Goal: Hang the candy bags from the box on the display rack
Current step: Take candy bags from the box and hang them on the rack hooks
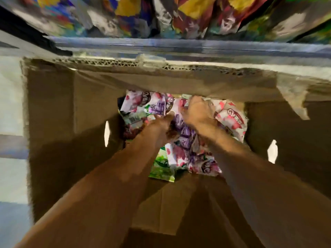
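- Your left hand (pixel 160 122): the fingers are bunched together against the lower edge of a purple-and-white bag (pixel 143 102) lying just beyond them. Blur hides whether they pinch it.
- Your right hand (pixel 196 111): knuckles up, fingers curled down into the candy bags (pixel 184 136), gripping crinkled wrapper. The fingertips are buried from view.
- Candy bags: a loose heap on the floor of the box (pixel 53 122), under and around both sets of fingers. A red-and-white bag (pixel 232 119) lies just right of your right fingers; a green bag (pixel 161 167) lies nearer you, between the forearms.
- Box: brown cardboard, open, its walls surrounding both hands. The torn far flap (pixel 179 81) overhangs just beyond your fingertips.
- Display rack (pixel 179 45): well beyond your fingers, past the box's far rim, with blurred colourful packets (pixel 197 11) hanging above its rail.
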